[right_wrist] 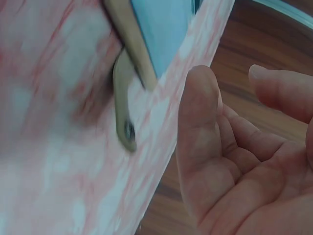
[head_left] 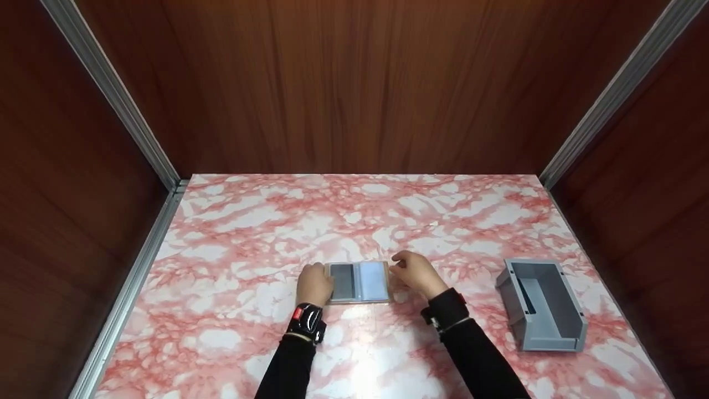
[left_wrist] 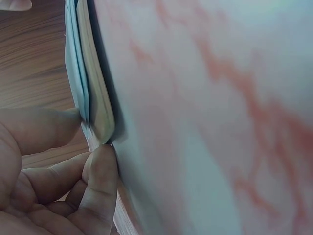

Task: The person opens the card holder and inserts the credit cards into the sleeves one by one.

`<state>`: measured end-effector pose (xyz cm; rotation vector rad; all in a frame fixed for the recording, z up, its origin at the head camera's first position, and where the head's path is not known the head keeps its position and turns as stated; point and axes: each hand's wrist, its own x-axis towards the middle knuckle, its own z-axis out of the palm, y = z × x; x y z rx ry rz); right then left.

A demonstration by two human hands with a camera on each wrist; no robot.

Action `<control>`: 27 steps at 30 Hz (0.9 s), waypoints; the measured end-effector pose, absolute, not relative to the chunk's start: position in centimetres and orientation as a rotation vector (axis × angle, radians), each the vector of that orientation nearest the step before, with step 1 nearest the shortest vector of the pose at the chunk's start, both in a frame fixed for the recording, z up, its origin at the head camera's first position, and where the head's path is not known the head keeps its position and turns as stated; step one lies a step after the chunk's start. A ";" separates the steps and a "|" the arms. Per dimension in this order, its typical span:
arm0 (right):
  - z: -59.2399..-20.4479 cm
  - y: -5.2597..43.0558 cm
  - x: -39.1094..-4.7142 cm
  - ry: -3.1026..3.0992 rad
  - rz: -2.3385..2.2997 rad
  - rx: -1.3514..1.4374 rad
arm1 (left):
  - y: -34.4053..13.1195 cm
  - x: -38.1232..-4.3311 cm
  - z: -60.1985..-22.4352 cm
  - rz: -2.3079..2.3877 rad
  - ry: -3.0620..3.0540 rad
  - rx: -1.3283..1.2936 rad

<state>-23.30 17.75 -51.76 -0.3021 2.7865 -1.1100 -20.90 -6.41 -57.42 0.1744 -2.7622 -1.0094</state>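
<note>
A small tan card holder [head_left: 372, 281] lies spread open on the table, with a dark clear-covered pocket on its left side and a pale blue one on its right. At its left edge is my left hand [head_left: 314, 285]. The left wrist view has thumb and finger pinching a corner of the card holder [left_wrist: 100, 93], whose layers show edge-on. My right hand [head_left: 418, 274] is just beyond the right edge. In the right wrist view, this hand [right_wrist: 230, 156] stands apart from the cover, thumb and fingers separated around nothing. A tan strap [right_wrist: 120, 98] with a snap sticks out from the cover.
A grey open-topped bin [head_left: 545, 305] stands on the right of the red-and-white marbled table [head_left: 266, 221]. Brown wood-look panels [head_left: 354, 83] rise at the back and both sides, with metal profiles [head_left: 127, 105] along the corners.
</note>
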 end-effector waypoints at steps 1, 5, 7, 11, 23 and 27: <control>-51.6 18.1 -23.3 2.790 -1.101 -0.296 | -6.4 -20.9 -57.4 -1.011 -2.759 0.174; -51.0 19.6 -23.5 2.791 -1.090 -0.258 | -6.4 -20.9 -57.4 -1.024 -2.753 0.175; -50.7 20.4 -23.6 2.783 -1.097 -0.246 | -6.4 -20.9 -57.5 -1.028 -2.753 0.172; -50.1 21.7 -23.6 2.768 -1.133 -0.226 | -6.4 -20.9 -57.5 -1.042 -2.749 0.175; -49.3 23.3 -23.5 2.770 -1.174 -0.208 | -6.5 -20.9 -57.6 -1.067 -2.762 0.205; -49.3 23.3 -23.6 2.780 -1.169 -0.215 | -6.4 -20.8 -57.4 -1.032 -2.757 0.176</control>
